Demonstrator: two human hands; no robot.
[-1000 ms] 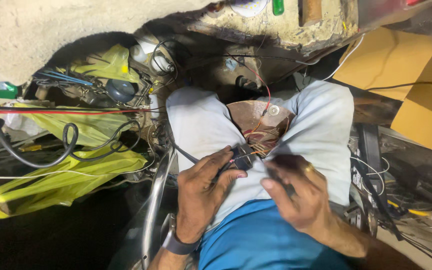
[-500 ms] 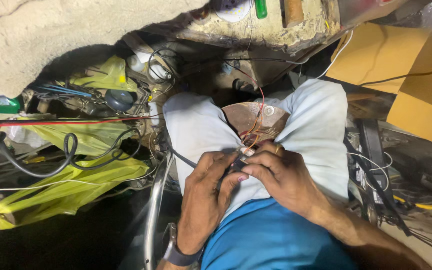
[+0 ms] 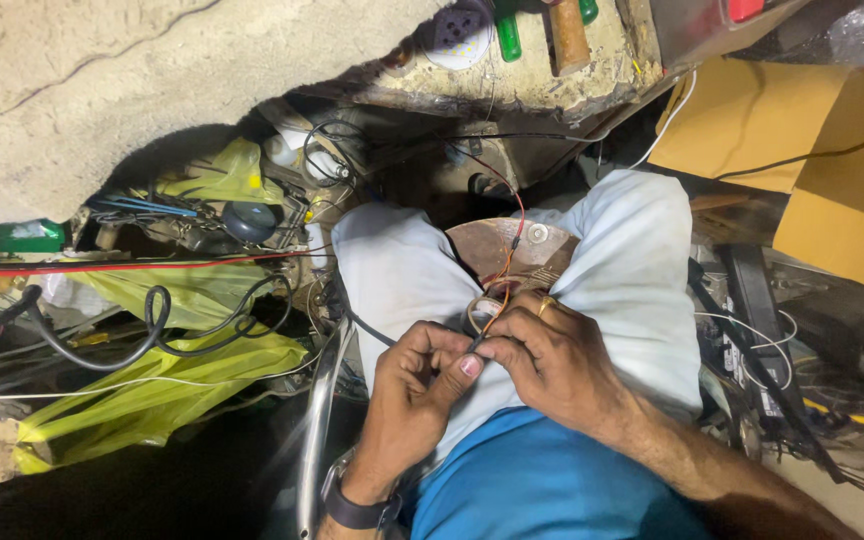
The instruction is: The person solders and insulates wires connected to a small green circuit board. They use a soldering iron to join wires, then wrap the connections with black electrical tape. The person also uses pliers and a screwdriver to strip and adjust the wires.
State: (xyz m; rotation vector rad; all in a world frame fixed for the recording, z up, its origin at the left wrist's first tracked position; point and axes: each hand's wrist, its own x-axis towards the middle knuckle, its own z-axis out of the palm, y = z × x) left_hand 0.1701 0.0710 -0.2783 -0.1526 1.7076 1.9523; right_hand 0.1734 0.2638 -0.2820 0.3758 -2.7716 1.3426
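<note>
Wire (image 3: 497,305) pinched between left hand (image 3: 414,385) and right hand (image 3: 542,350), grip at its lower end

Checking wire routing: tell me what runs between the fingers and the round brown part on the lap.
Head view: thin orange and red wires run from the pinching fingers up to the round brown part.

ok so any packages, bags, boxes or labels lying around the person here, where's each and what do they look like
Flat tan cardboard pieces: upper right, beside the right knee, plain brown.
Crumpled yellow plastic bags: left, under black cables, glossy.
Green box-shaped package: left edge, with a pale patch, too blurred to tell more.
Clear plastic wrap: top right corner, crinkled.
No screens or signs.
</note>
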